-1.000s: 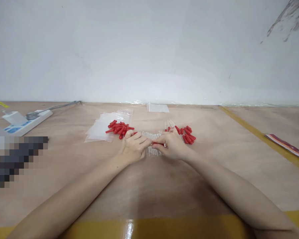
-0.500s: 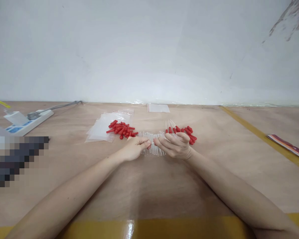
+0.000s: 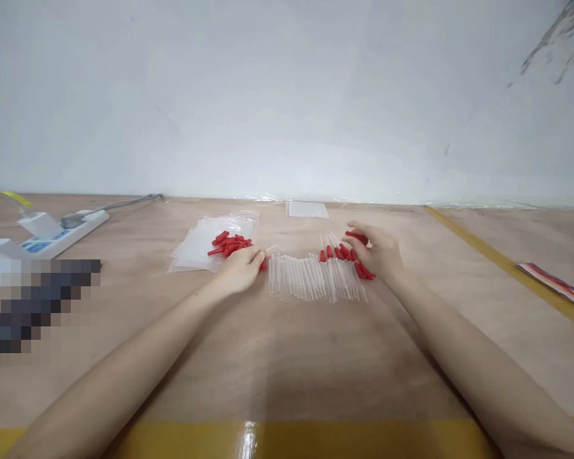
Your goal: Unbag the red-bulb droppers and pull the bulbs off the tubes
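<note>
My left hand (image 3: 242, 268) is closed, pinching a thin clear dropper tube (image 3: 272, 248) whose end sticks out past the fingertips. It hovers beside a pile of red rubber bulbs (image 3: 229, 242). Between thumb and fingers, my right hand (image 3: 380, 254) grips a red rubber bulb (image 3: 356, 236) above the right-hand group of bulbs. A row of clear dropper tubes (image 3: 310, 278) lies side by side between the hands. Behind its right end, several droppers with red bulbs (image 3: 330, 252) fitted lie with their tubes pointing away from me.
Clear plastic bags (image 3: 191, 245) lie under the left pile, and a small zip bag (image 3: 307, 210) is near the wall. A power strip (image 3: 67, 233) with plugs stands at the left. A striped packet (image 3: 555, 285) lies right, beyond yellow tape (image 3: 478, 245).
My hands have moved apart from over the tubes. The left went leftward with a tube; the right went rightward to the bulbs and now grips one. More of the tube row shows.
</note>
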The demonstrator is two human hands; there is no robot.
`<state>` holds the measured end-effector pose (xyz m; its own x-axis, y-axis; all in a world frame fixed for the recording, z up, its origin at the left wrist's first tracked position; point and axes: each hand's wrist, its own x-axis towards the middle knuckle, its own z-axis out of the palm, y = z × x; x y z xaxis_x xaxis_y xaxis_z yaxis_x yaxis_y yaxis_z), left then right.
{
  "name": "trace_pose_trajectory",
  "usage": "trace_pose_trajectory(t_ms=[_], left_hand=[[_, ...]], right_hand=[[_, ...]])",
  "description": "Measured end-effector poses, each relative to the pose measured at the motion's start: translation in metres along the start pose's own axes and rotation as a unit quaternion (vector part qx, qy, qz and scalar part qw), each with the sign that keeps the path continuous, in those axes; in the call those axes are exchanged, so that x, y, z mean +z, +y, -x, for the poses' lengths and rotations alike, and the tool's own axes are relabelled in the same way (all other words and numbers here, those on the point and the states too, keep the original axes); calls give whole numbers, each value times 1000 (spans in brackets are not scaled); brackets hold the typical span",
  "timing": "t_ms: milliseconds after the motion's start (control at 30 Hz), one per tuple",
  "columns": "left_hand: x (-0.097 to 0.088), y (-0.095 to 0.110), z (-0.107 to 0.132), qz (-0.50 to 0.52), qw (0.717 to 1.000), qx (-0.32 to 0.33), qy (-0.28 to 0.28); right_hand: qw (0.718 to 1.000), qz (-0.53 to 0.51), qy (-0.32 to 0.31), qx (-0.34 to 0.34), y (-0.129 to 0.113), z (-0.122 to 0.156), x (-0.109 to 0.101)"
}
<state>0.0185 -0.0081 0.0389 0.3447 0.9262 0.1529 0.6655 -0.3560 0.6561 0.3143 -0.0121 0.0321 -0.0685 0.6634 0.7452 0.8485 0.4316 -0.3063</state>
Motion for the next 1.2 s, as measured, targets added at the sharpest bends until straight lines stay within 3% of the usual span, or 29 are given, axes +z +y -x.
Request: trace_pose_trajectory(t_ms=[67, 267, 400, 500, 667, 800, 967, 1067, 1200], left_hand=[[7, 2, 0, -69, 995, 67, 17], [48, 31, 2, -208, 949, 223, 74], [75, 55, -4, -287, 898, 326, 68], [90, 66, -9, -326, 880, 342, 42], [103, 75, -10, -290, 909, 299, 15], [107, 79, -7, -265, 917, 296, 18], [102, 72, -6, -209, 926, 311, 44], [82, 54, -1, -175, 920, 338, 92], [47, 16, 11, -206, 906, 342, 144]], right_hand=[[997, -44, -22, 61, 9, -8, -7], [965, -6, -96, 244, 33, -18, -27], [947, -49, -135, 287, 42, -16, -27], [942, -52, -185, 276, 43, -13, -25], [919, -51, -247, 303, 46, -11, -25], [896, -98, -301, 312, 49, -10, -26], [879, -26, -346, 327, 44, -12, -34], [886, 8, -314, 342, 40, -14, -37], [913, 34, -247, 323, 38, -16, -28]])
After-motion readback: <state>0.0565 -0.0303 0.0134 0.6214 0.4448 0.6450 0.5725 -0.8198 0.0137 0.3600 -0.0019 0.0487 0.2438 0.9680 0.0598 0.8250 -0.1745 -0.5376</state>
